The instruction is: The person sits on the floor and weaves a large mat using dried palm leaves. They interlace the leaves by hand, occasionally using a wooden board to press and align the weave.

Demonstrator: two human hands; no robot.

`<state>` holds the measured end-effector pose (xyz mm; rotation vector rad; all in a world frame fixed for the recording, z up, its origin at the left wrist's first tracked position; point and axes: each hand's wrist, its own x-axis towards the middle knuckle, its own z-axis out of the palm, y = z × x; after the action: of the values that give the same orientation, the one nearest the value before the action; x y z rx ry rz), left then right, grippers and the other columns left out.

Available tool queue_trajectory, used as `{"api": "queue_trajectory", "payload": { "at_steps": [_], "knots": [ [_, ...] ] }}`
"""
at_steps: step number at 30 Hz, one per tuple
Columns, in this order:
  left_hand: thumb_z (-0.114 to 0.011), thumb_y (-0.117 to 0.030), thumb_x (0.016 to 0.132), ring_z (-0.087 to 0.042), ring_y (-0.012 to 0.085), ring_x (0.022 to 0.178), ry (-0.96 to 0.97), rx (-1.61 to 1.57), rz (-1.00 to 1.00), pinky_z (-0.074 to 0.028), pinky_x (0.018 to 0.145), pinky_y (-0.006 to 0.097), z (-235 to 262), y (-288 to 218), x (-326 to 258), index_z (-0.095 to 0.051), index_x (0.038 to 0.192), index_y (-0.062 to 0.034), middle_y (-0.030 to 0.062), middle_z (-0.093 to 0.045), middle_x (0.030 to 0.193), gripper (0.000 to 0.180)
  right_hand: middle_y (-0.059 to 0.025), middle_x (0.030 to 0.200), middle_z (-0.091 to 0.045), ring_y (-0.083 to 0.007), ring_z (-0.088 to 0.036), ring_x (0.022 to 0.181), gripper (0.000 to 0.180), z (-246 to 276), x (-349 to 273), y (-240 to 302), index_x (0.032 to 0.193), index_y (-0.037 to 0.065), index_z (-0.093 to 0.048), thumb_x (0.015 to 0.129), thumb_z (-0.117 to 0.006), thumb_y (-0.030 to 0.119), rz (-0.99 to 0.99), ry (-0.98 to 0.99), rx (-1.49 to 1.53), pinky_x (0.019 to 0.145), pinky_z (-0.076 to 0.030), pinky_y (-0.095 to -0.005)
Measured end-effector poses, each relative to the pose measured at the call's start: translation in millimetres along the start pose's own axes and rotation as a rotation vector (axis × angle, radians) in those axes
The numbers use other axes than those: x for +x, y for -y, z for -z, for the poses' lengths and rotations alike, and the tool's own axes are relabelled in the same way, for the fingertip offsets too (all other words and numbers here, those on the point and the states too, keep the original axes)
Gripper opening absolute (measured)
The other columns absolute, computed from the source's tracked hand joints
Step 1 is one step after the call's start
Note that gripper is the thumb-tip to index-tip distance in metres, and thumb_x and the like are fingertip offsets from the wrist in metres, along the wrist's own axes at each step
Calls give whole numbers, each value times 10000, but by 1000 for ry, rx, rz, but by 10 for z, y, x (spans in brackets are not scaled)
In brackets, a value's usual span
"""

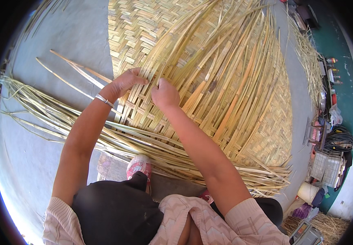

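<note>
A large woven mat point(131, 30) of flattened pale yellow-green reed strips lies before me. Many loose reed strips point(235, 77) fan across its upper side, toward the far edge. My left hand point(128, 81), with a silver bangle on the wrist, is at the mat's left edge, thumb and fingers pinched on a strip. Just right of it, my right hand point(166, 94) is closed in a fist on reed strips, its fingertips partly hidden. Between and below the hands the strips cross over and under each other.
A long bundle of reed strips point(54, 106) lies across the near side, by my shoe point(139, 165). A few loose strips stick out left over the grey floor point(78, 32). Along the right wall are a coiled black cable point(339, 138), a wire rack point(326, 168) and straw point(307, 61).
</note>
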<state>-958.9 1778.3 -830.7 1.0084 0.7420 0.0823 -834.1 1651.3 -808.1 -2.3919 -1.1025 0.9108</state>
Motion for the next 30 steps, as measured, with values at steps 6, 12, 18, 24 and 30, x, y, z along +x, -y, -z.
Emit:
{"api": "queue_trajectory", "payload": {
  "at_steps": [6,12,18,24,30],
  "knots": [
    [-702,-61,792,-646,162,900,15,-57,12,-509,860,314,31,23,16,-629,1102,-37,69,-685,999,320,-204,933,-660,-386,-638,890,265,-9,-129,69,1046,30,-537,863,-570,219,52,-30,-52,770,-491,-480],
    [-697,-66,810,-650,167,905,20,-95,-28,-513,857,315,36,50,26,-634,1086,-45,71,-686,1002,284,-188,994,-662,-364,-635,946,278,77,-21,72,1111,62,-547,880,-565,214,178,166,-166,790,-492,-465],
    [-669,-55,841,-649,174,901,-7,-211,-81,-517,875,328,8,4,-21,-616,1145,-30,69,-681,1002,309,-159,1003,-668,-321,-644,933,342,67,136,-58,1184,104,-577,890,-593,278,216,276,-102,803,-492,-412],
    [-613,-53,893,-632,145,870,-252,-335,-285,-523,830,287,-19,16,-71,-646,1104,-22,24,-666,956,216,-153,976,-670,-283,-645,893,312,18,218,-169,1143,92,-597,893,-593,280,178,314,-27,789,-483,-383],
    [-608,-49,835,-618,95,747,-656,358,-421,-493,699,229,45,180,-79,-701,915,-27,11,-675,803,124,-161,970,-660,-284,-636,884,230,-127,225,-326,1083,65,-612,888,-586,184,167,212,167,779,-489,-365]
  ]
}}
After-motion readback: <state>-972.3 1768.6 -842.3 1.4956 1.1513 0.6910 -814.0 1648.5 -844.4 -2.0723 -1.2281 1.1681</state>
